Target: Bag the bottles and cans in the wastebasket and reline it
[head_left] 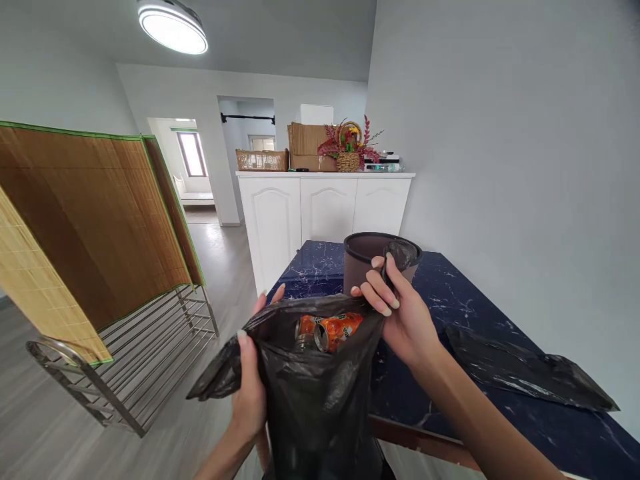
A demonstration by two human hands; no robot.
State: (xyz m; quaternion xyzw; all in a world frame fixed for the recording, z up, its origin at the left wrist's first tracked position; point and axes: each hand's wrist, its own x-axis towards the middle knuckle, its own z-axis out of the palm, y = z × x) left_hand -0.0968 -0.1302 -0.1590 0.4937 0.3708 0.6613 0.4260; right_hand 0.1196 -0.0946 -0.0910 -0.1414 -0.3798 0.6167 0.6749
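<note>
A black plastic bag (320, 393) hangs open between my two hands, in front of the blue marbled table. Orange drink cans (337, 331) show inside its mouth, one with its opened top facing me. My left hand (250, 380) grips the bag's left rim, thumb on the near side and fingertips behind. With its fingers curled, my right hand (400, 307) pinches the gathered right corner of the bag, a tuft of plastic sticking up above it. Just behind my right hand stands a dark brown bin (357, 267) with a black rim.
A flattened black bag (530, 373) lies on the right of the blue table (320, 260). At left, a bamboo mat (95, 233) hangs over a metal rack (150, 360). A white cabinet (327, 207) at the back holds cardboard boxes (305, 147) and a flower basket (349, 160).
</note>
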